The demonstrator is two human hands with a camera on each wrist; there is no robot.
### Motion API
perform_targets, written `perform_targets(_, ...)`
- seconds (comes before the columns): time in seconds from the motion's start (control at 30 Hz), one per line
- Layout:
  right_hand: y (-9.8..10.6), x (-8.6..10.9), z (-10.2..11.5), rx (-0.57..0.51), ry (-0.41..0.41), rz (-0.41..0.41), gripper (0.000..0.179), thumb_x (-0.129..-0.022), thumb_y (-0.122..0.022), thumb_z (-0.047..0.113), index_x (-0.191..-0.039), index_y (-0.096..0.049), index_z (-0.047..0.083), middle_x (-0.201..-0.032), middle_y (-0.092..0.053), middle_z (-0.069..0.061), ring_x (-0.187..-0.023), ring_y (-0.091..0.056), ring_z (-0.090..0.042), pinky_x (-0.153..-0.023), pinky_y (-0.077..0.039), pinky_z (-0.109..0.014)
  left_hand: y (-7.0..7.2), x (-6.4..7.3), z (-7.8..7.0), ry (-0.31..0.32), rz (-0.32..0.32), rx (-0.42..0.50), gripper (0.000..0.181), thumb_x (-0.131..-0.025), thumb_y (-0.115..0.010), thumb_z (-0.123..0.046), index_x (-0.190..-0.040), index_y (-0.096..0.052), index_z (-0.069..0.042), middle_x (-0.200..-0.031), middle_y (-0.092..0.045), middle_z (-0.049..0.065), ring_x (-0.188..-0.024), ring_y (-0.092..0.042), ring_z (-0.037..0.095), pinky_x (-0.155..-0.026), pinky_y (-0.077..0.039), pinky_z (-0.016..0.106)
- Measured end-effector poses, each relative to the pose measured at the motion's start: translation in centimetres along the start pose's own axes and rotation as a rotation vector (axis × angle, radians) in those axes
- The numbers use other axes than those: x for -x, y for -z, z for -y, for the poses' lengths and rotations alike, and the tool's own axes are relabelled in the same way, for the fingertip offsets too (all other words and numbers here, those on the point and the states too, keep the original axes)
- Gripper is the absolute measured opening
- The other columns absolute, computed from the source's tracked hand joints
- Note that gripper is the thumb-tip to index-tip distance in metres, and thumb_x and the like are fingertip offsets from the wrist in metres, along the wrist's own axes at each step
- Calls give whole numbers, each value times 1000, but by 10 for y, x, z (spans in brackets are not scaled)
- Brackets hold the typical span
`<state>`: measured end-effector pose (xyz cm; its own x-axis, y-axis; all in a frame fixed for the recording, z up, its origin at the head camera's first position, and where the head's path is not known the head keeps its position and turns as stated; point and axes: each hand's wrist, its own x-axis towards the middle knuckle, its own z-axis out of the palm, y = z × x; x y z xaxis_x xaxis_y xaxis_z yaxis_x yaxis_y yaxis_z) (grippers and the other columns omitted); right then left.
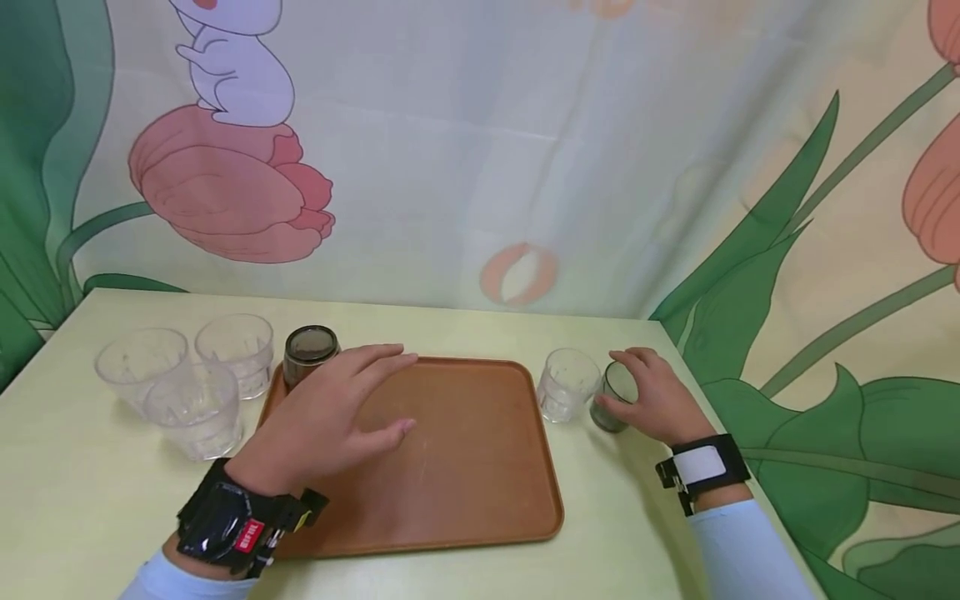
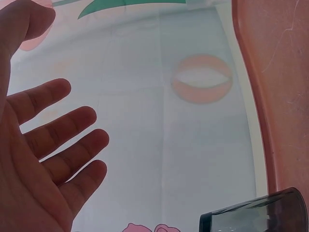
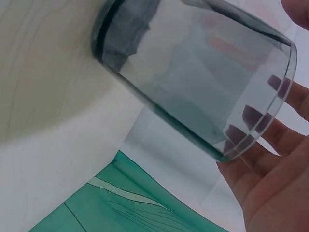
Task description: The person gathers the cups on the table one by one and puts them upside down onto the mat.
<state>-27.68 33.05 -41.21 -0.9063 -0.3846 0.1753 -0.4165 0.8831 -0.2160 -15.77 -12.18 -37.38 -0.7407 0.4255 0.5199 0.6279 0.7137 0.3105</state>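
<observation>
My right hand reaches around the rim of a smoky grey glass that stands upright at the table's right side. In the right wrist view its fingertips show through the glass near the rim, while the thumb is clear of it. Over the left part of a brown tray hovers my left hand, fingers spread and nothing held. Beyond it a second smoky glass rests upside down at the tray's far left corner, its lower part hidden by the hand.
Three clear glasses are grouped to the left of the tray. Another clear glass stands between the tray and the right smoky glass. Behind the pale table hangs a printed curtain, which also runs down the right side.
</observation>
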Motion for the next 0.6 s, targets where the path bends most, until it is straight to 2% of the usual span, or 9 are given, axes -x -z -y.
perform_targets(0.6, -9, 0, -9, 3, -20, 19, 72, -87, -73, 44, -145, -48, 8, -144, -44, -26, -131, -47, -45, -102, -46, -60, -2, 2, 2, 1, -9, -9, 67, -85, -74, -47, -141, -57, -16, -140, -58, 7, -129, -55, 27, -108, -46, 50)
